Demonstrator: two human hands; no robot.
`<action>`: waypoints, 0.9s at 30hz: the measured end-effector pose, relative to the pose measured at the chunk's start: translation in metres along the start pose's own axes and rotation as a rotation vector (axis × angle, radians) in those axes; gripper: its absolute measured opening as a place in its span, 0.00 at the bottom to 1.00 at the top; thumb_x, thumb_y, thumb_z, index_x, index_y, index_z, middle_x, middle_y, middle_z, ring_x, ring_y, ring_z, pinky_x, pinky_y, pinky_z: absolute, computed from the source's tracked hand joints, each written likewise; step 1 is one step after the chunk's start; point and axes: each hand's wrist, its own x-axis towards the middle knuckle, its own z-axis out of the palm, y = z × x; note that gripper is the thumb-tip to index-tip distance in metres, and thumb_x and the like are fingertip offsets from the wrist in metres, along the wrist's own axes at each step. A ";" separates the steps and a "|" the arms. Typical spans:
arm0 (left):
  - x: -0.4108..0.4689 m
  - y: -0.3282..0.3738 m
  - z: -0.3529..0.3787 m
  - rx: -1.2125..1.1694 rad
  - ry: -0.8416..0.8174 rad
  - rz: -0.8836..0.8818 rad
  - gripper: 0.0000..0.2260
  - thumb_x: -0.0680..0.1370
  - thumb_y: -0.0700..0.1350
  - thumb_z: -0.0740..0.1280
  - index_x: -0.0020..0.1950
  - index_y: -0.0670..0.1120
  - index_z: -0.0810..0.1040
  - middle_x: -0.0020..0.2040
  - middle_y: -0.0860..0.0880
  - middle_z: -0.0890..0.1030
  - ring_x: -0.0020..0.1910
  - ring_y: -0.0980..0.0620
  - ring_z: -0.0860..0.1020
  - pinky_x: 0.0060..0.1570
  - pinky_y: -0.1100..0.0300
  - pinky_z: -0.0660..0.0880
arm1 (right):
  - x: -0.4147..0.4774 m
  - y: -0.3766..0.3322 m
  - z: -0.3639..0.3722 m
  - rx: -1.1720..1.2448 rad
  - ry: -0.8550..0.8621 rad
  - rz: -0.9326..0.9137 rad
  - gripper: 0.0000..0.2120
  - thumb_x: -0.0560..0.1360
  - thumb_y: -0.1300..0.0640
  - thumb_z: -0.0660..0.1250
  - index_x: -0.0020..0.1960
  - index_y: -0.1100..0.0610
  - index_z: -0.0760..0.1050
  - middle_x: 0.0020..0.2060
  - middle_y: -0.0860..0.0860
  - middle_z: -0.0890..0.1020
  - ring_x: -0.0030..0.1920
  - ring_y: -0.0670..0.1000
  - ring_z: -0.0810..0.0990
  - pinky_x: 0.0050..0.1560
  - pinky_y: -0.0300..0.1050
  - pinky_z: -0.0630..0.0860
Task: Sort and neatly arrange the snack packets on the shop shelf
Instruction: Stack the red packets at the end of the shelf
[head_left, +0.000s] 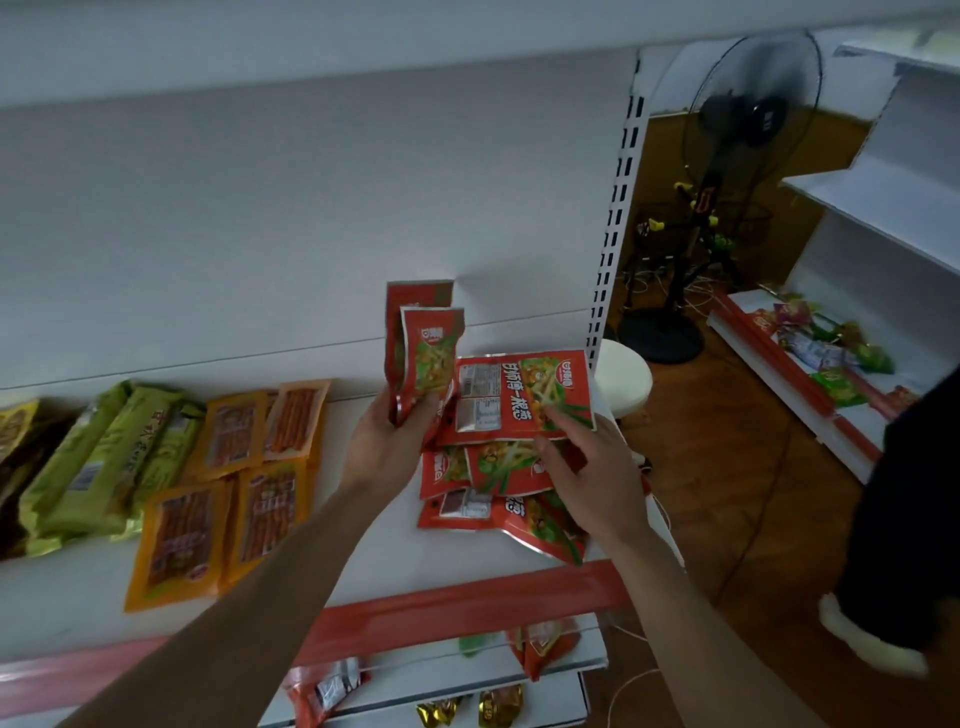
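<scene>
My left hand (387, 441) grips two red snack packets (423, 348) and holds them upright above the white shelf (363, 551). To their right lies a loose pile of red packets (498, 467) near the shelf's right end. My right hand (587, 467) pinches the top red packet (524, 395) of that pile, thumb on its face, fingers under the edge. Orange packets (228, 483) lie in overlapping rows left of my left arm. Further left, green packets (98, 462) lean on one another, and dark and yellow packets (15, 452) sit at the frame's left edge.
A red price strip (441, 613) runs along the shelf's front edge. Lower shelves hold more packets (540, 649). Right of the shelf post stand a white stool (621, 374) and a black floor fan (727, 182). Another shelf unit (852, 364) holds mixed packets. A person (904, 519) stands at right.
</scene>
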 end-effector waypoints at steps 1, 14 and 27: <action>-0.003 0.002 -0.002 -0.038 0.025 0.016 0.06 0.74 0.64 0.66 0.49 0.68 0.75 0.45 0.65 0.83 0.47 0.58 0.83 0.41 0.59 0.79 | 0.001 -0.002 0.000 0.025 -0.011 0.004 0.24 0.77 0.43 0.64 0.71 0.48 0.71 0.64 0.52 0.76 0.63 0.51 0.75 0.62 0.54 0.75; -0.006 0.002 -0.030 -0.566 0.218 -0.111 0.12 0.75 0.47 0.72 0.57 0.57 0.78 0.49 0.52 0.86 0.45 0.50 0.85 0.45 0.51 0.80 | 0.045 -0.062 -0.017 0.589 -0.067 0.223 0.12 0.72 0.47 0.74 0.52 0.41 0.75 0.52 0.43 0.80 0.48 0.44 0.82 0.41 0.39 0.79; -0.018 -0.003 -0.051 -0.659 0.236 -0.161 0.12 0.78 0.48 0.69 0.61 0.57 0.76 0.51 0.49 0.85 0.47 0.46 0.85 0.50 0.45 0.80 | 0.028 -0.038 0.023 0.795 -0.145 0.489 0.06 0.74 0.55 0.73 0.49 0.46 0.79 0.51 0.52 0.83 0.47 0.54 0.85 0.48 0.54 0.81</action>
